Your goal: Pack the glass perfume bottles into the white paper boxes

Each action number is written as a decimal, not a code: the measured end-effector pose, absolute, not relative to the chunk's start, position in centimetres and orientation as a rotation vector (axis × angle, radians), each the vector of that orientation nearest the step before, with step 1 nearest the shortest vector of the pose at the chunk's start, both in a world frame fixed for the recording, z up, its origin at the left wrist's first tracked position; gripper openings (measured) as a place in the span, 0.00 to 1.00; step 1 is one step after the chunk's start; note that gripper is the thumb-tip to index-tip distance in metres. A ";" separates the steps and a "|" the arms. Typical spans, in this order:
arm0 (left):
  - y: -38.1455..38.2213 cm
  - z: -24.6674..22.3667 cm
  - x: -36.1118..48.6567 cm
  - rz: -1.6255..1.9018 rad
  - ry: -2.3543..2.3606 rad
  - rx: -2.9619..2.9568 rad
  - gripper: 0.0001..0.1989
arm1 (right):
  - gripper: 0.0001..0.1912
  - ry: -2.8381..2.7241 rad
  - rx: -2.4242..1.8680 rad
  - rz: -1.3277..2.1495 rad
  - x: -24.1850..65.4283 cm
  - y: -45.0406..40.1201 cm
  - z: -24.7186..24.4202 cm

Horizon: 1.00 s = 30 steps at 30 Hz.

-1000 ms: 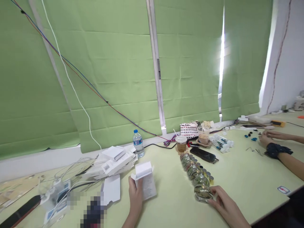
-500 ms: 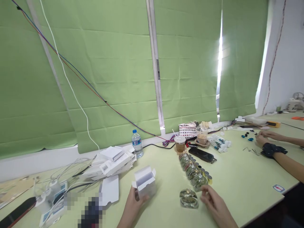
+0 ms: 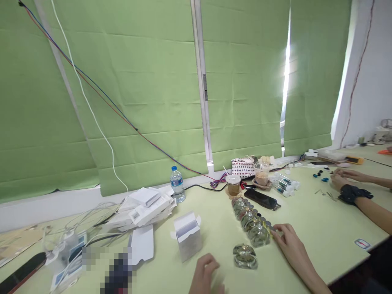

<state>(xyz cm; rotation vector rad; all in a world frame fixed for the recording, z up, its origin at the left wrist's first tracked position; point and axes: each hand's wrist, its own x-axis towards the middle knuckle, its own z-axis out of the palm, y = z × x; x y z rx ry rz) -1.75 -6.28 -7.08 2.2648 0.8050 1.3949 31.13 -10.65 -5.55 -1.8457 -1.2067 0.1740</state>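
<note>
My left hand (image 3: 206,272) is low in the middle, apart from everything, its fingers loosely bent with nothing in them; part of it is smeared by motion. In front of it stands a white carton (image 3: 189,241) with its top flaps open. My right hand (image 3: 290,247) has its thumb and fingertips closed around a gold cap at the near end of a row of grey-topped caps (image 3: 260,216); the fingers partly hide it. Left of these caps runs a row of clear glass perfume bottles (image 3: 257,234). A single perfume bottle (image 3: 245,257) stands between my hands.
A pile of flat white cartons (image 3: 153,210), a water bottle (image 3: 177,185) and cables with a power strip (image 3: 69,261) are on the left. Behind the bottles are a phone (image 3: 260,199) and drink cups (image 3: 233,184). A co-worker's hands (image 3: 339,177) handle small parts at right.
My left hand has let go of the carton and moved right and nearer to me. My right hand has moved right and forward from beside the single bottle to the caps.
</note>
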 end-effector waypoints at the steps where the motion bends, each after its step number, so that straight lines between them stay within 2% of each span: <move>1: -6.0 -6.7 -0.4 1.272 0.721 2.306 0.19 | 0.18 -1.200 -1.829 0.173 31.1 -10.9 -5.5; 4: -4.9 -4.7 3.2 1.011 0.609 2.228 0.29 | 0.17 -1.151 -1.720 0.221 30.9 -12.0 -5.7; 6: -4.7 -3.3 4.9 0.882 0.656 2.049 0.31 | 0.16 -1.174 -1.641 0.287 30.6 -12.9 -5.9; 9: -4.9 -2.2 6.0 0.765 0.665 1.857 0.24 | 0.13 -1.319 -1.592 0.365 29.7 -14.1 -6.2; 13: -5.6 -1.7 5.6 0.824 0.689 1.843 0.15 | 0.11 -1.552 -1.565 0.358 28.5 -14.7 -6.2; 21: -6.3 -0.9 4.8 0.871 0.746 1.858 0.12 | 0.11 -1.583 -1.592 0.258 28.3 -14.1 -6.3; 25: -6.3 -0.9 4.8 0.875 0.730 1.867 0.11 | 0.15 -1.463 -1.651 0.068 30.0 -14.2 -6.8; 30: -6.5 -0.7 4.7 0.872 0.712 1.897 0.11 | 0.15 -1.539 -1.685 -0.188 30.1 -14.7 -8.0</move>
